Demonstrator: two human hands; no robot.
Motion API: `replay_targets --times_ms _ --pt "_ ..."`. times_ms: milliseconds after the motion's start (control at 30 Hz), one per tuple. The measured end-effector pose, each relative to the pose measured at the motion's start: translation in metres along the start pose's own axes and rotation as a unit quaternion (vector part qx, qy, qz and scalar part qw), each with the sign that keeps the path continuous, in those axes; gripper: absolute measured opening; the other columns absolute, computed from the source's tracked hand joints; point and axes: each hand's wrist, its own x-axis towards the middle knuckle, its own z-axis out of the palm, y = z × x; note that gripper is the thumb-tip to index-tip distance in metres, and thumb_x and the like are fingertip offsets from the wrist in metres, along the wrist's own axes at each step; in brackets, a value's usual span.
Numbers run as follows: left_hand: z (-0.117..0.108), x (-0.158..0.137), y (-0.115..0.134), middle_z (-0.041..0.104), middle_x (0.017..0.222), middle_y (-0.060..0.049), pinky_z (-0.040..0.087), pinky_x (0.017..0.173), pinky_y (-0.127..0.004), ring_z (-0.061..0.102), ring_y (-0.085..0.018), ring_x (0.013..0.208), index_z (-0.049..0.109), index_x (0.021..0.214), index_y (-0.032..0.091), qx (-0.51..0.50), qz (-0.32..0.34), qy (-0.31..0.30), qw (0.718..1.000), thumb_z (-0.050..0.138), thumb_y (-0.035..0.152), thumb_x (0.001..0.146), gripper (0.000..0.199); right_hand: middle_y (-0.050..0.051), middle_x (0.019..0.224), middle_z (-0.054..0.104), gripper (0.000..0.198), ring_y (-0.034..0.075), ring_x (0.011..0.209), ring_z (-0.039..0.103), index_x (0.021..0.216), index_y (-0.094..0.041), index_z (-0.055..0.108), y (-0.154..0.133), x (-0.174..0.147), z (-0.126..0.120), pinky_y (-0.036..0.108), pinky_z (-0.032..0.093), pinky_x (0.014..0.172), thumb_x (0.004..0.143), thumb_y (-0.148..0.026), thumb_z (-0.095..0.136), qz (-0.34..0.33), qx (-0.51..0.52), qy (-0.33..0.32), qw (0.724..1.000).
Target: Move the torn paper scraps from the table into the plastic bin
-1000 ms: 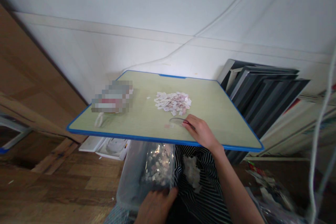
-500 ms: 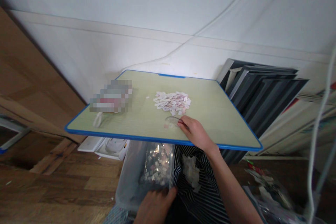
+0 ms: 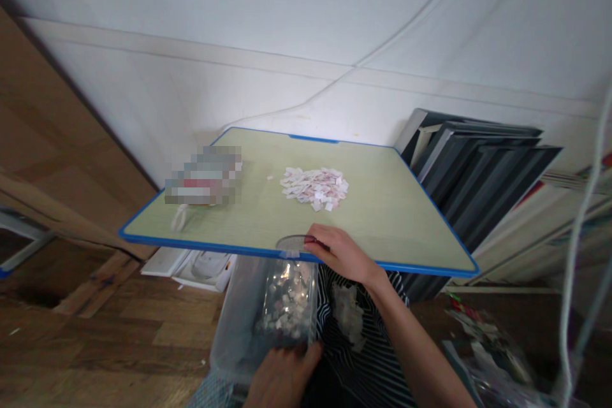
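Observation:
On the light green tabletop (image 3: pixel 382 204) with a blue edge lies a pile of small white and pinkish paper pieces (image 3: pixel 315 187). My right hand (image 3: pixel 337 252), at the table's near edge, is closed on a thin, rounded see-through piece (image 3: pixel 291 243) with a dark rim; its exact kind is unclear. A few paper bits (image 3: pixel 289 254) show under it at the edge. My left hand (image 3: pixel 284 373) grips the near rim of a clear plastic bin (image 3: pixel 234 325) below the table. Inside the bin, a shiny clear bag or container (image 3: pixel 287 299) shows many small pieces.
A blurred-out object (image 3: pixel 205 178) with a white strap rests on the table's left side. Dark flat panels (image 3: pixel 478 172) lean against the wall at right. A cardboard sheet (image 3: pixel 57 140) stands at left. Striped cloth (image 3: pixel 377 338) lies beside the bin.
My right hand has drawn the see-through piece toward me and left, from near the pile to the table edge above the bin, with paper bits moving along. My left hand stays put.

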Motion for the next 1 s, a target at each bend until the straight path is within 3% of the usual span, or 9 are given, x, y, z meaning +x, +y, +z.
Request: replay_targets --times_ms 233,367,433,733,900,1000 --pt "-0.002 -0.003 0.001 0.061 0.098 -0.010 0.042 0.072 -0.034 0.057 -0.026 0.087 0.045 0.119 0.019 -0.011 -0.001 0.013 1.000 0.037 0.002 0.073 0.050 0.000 0.067 0.047 0.019 0.009 0.063 0.043 0.070 -0.017 0.048 0.003 -0.002 0.000 0.022 0.034 0.058 0.085 -0.027 0.041 -0.009 0.087 0.026 0.996" --pt "-0.002 -0.003 0.001 0.060 0.103 -0.010 0.041 0.074 -0.034 0.055 -0.026 0.091 0.044 0.120 0.020 -0.023 -0.002 0.008 1.000 0.037 0.004 0.076 0.047 -0.003 0.059 0.038 0.023 0.008 0.056 0.036 0.062 -0.017 0.041 0.010 -0.004 0.001 0.022 0.030 0.052 0.082 -0.028 0.043 0.074 0.124 0.138 0.980" --pt "-0.002 -0.003 0.002 0.059 0.103 -0.010 0.041 0.074 -0.034 0.055 -0.026 0.091 0.044 0.121 0.020 -0.017 -0.004 0.006 1.000 0.038 0.005 0.077 0.047 -0.004 0.056 0.034 0.025 0.008 0.053 0.033 0.060 -0.018 0.039 0.014 -0.004 0.001 0.022 0.028 0.049 0.082 -0.030 0.043 0.110 0.137 0.162 0.971" --pt "-0.005 -0.004 0.003 0.059 0.100 -0.012 0.041 0.071 -0.036 0.056 -0.028 0.088 0.043 0.120 0.018 -0.018 0.007 0.004 1.000 0.043 0.009 0.076 0.045 -0.003 0.054 0.043 0.026 0.008 0.052 0.039 0.059 -0.016 0.045 0.025 -0.011 -0.013 0.020 0.031 0.047 0.080 -0.031 0.044 0.134 0.115 0.131 0.976" --pt "-0.003 -0.003 0.003 0.060 0.099 -0.012 0.041 0.070 -0.034 0.056 -0.026 0.087 0.044 0.119 0.018 -0.011 0.005 0.002 1.000 0.041 0.008 0.076 0.044 0.002 0.068 0.056 0.022 0.008 0.048 0.051 0.074 -0.015 0.048 0.047 -0.026 -0.030 0.022 0.040 0.048 0.080 -0.036 0.043 0.214 0.119 0.306 0.920" --pt "-0.002 -0.002 0.002 0.060 0.100 -0.010 0.040 0.071 -0.033 0.056 -0.026 0.089 0.042 0.121 0.020 -0.012 0.002 -0.001 1.000 0.041 0.006 0.077 0.046 0.002 0.066 0.055 0.023 0.007 0.041 0.047 0.073 -0.015 0.048 0.052 -0.031 -0.033 0.021 0.036 0.041 0.079 -0.037 0.045 0.240 0.094 0.335 0.906"
